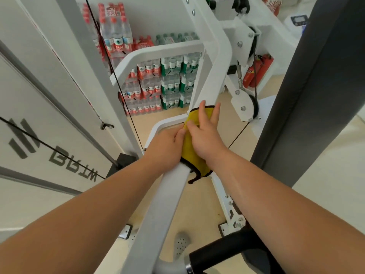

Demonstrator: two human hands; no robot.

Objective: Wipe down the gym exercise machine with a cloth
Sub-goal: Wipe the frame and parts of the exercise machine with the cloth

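- Right hand [205, 135] lies flat on the yellow cloth [190, 155], fingers [216, 113] spread.
- Left hand [167, 143] curls round the white bar [162, 204], thumb touching the cloth's edge.
- The cloth drapes over the bar under both hands.
- Beyond the fingertips, stacked packs [150, 84] hold water bottles.
- Bare bar continues past the fingertips; a cable [118, 86] runs left of them, and a grey pad [308, 95] stands to the right.
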